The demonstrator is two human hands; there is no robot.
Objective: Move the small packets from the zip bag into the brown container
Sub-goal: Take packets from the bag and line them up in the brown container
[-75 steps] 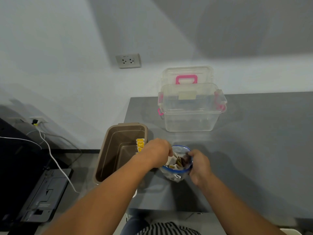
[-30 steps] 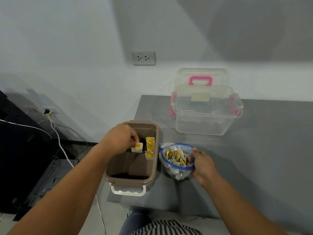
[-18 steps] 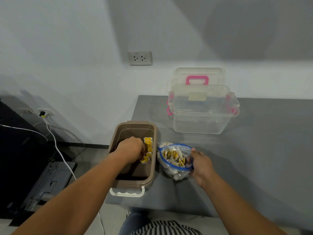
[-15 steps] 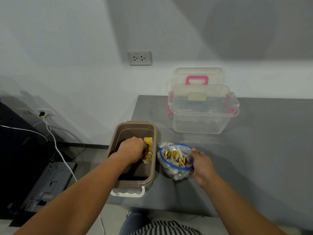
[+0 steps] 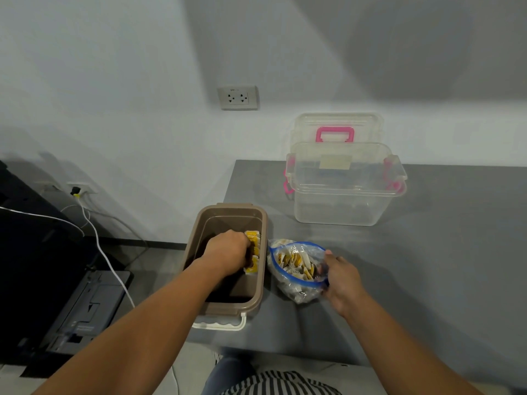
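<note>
Lining the 3 o'clock wall of the brown container [image 5: 231, 307], small packets [image 5: 252, 267] are touched by the left hand [image 5: 228, 250], its grip curled; whether one is clamped cannot be told. The zip bag [image 5: 296, 289] is pinched at its 3 o'clock rim by the right hand [image 5: 343, 280]. A second ago, the left hand was held higher.

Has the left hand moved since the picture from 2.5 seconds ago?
Yes. The left hand went leftward from the mouth of the zip bag into the brown container, where it now sits against the row of packets.
</note>
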